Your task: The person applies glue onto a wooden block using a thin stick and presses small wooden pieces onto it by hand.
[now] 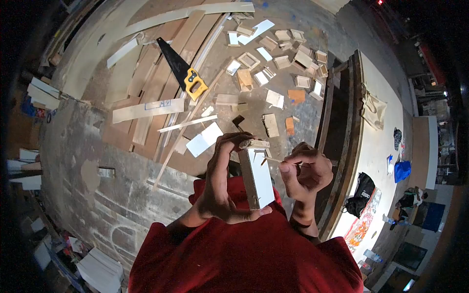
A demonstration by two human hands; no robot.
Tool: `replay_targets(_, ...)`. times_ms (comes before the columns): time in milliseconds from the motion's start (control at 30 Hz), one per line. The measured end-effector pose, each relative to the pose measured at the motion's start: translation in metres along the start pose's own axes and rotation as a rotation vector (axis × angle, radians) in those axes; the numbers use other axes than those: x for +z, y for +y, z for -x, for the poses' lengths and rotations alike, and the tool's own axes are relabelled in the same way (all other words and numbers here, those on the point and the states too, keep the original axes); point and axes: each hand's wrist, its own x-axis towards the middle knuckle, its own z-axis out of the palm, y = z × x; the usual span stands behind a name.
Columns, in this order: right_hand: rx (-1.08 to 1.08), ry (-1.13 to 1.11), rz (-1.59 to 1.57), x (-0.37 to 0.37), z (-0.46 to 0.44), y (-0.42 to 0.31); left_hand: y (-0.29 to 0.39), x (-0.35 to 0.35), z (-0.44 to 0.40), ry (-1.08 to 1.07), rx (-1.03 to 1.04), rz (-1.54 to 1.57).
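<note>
My left hand (222,183) is wrapped round a small wooden block or box (260,183) with a white face, thumb at its lower end and fingers at its upper end. Several small dark marks show near the top of that face and one near the bottom. My right hand (308,173) pinches a thin pale stick (273,159), its far end at the upper part of the white face. Whether the tip touches the surface I cannot tell. Both hands are held in front of my red shirt.
Many small wooden frames and boxes (282,62) lie scattered on the concrete floor. A handsaw (183,71) with a yellow handle rests on long boards (146,73). To the right stands a white-topped table (378,146) bearing a black bag (361,193) and a cloth bag (373,111).
</note>
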Motion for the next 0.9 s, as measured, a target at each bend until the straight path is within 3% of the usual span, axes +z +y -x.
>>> replay_targets(133,-0.030,0.003,0.004,0.005,-0.003,-0.003,0.000,0.001,0.004,-0.062,-0.020,0.016)
replay_targets(233,-0.072,-0.022,0.028,0.008,-0.003,-0.010,0.004,0.005,0.008,0.025,0.013,0.024)
replay_targets(300,0.161,-0.055,0.098,0.003,0.002,-0.019,0.003,0.005,0.011,0.049,0.063,0.009)
replay_targets(333,0.160,-0.058,0.097,0.000,0.004,-0.017,0.004,0.004,0.012,0.052,0.064,0.007)
replay_targets(400,0.060,0.005,0.018,-0.003,0.010,-0.008,0.005,0.001,0.010,0.045,0.077,0.034)
replay_targets(500,0.113,0.130,-0.152,-0.001,0.016,-0.010,0.007,-0.009,0.011,-0.047,0.194,-0.071)
replay_targets(567,0.094,0.073,-0.150,-0.008,0.021,-0.008,0.010,-0.007,0.010,-0.007,0.027,0.135)
replay_targets(633,0.355,0.118,-0.531,-0.005,0.016,-0.020,0.024,0.002,0.008,0.132,-0.205,0.361)
replay_targets(667,0.436,0.152,-0.436,-0.001,0.013,-0.031,0.028,-0.002,0.009,0.099,-0.274,0.427)
replay_targets(800,0.415,0.175,-0.510,0.005,0.008,-0.029,0.025,-0.004,0.014,0.112,-0.253,0.458)
replay_targets(900,0.421,0.043,-0.632,0.004,0.009,-0.024,0.025,-0.008,0.018,0.092,-0.220,0.442)
